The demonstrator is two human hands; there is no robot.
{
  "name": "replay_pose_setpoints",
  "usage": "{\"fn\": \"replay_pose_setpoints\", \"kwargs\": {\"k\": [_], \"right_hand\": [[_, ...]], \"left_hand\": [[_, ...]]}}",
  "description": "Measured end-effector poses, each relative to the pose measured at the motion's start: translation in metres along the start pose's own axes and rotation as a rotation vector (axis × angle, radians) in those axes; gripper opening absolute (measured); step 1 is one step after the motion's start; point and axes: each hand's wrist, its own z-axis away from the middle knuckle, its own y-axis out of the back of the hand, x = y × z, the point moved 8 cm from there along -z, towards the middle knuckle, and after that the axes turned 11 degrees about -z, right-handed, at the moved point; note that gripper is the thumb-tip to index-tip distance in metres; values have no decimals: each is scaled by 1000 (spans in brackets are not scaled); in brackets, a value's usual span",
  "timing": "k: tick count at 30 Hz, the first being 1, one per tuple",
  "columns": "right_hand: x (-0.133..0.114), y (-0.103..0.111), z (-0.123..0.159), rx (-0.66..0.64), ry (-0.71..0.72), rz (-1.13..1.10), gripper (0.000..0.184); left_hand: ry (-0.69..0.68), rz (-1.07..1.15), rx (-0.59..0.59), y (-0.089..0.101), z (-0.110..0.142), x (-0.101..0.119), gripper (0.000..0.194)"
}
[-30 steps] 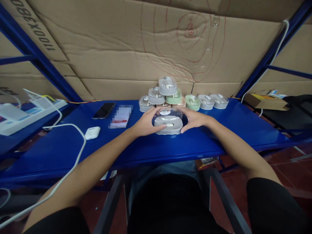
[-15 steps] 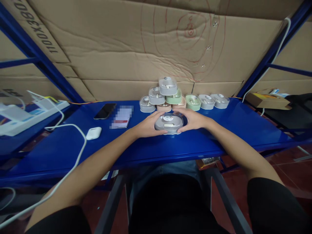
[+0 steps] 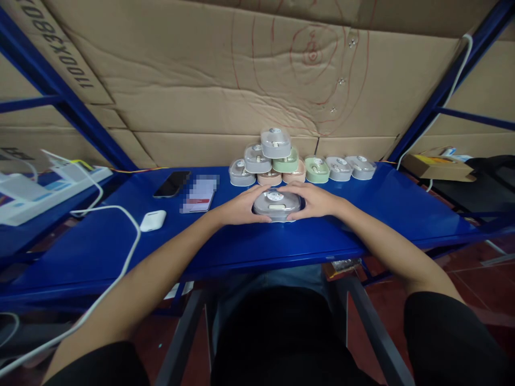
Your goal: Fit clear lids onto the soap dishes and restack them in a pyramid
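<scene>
Head view: left hand [image 3: 244,208] and right hand [image 3: 317,200] grip a gray box [image 3: 277,204], its long axis spanning between them.

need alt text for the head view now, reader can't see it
A person's left hand and right hand hold a gray clear-lidded box at a blue table. Behind it are similar gray, green and peach boxes, some stacked; two phones and a white case lie to the left.

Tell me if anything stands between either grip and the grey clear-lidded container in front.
Nothing visible does: the left grip and right grip are directly on the grey container, one at each side. The stacked containers stand behind it, not in between.
</scene>
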Motion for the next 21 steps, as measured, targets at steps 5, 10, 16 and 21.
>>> {"fn": "replay_pose_setpoints", "kwargs": {"k": [5, 10, 16, 21], "right_hand": [[-6, -15, -2, 6, 14, 67, 93], [-9, -23, -3, 16, 29, 105, 93], [-9, -20, -4, 13, 25, 105, 92], [-11, -23, -6, 5, -2, 165, 91]], "left_hand": [[-23, 16, 18, 3, -1, 2, 102], [-23, 33, 31, 5, -1, 1, 98], [-13, 10, 4, 2, 1, 2, 103], [-20, -8, -29, -3, 3, 11, 108]]}}
